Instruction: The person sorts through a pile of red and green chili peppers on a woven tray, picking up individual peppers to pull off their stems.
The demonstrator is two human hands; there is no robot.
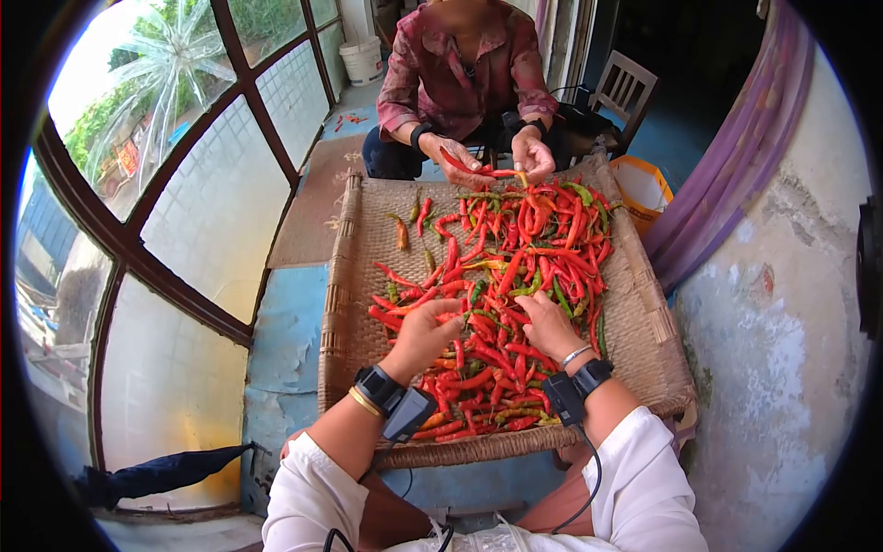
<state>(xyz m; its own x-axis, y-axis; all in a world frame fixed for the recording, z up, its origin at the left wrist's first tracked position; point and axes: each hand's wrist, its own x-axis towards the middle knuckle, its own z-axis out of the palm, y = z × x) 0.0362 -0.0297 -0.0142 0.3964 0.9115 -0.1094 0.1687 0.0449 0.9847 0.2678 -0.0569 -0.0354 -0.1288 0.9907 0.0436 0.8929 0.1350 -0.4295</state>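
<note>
Red chili peppers (478, 373), with some green and yellowish ones among them, lie heaped on a large woven tray (368, 212). My left hand (425, 336) is over the middle of the heap, its thumb and fingers closed together at a chili pepper. Close by on the right, my right hand (549, 327) is bent inward with its fingertips pinched over the peppers. What sits between those fingertips is too small to make out. Each wrist carries a black strapped device.
Across the tray sits another person (464, 69), whose hands (533, 155) hold red chili peppers. A yellow-edged container (641, 184) and a chair (624, 92) stand at the back right. Windows (207, 221) line the left, a rough wall (782, 368) the right. A white bucket (361, 61) is at the back.
</note>
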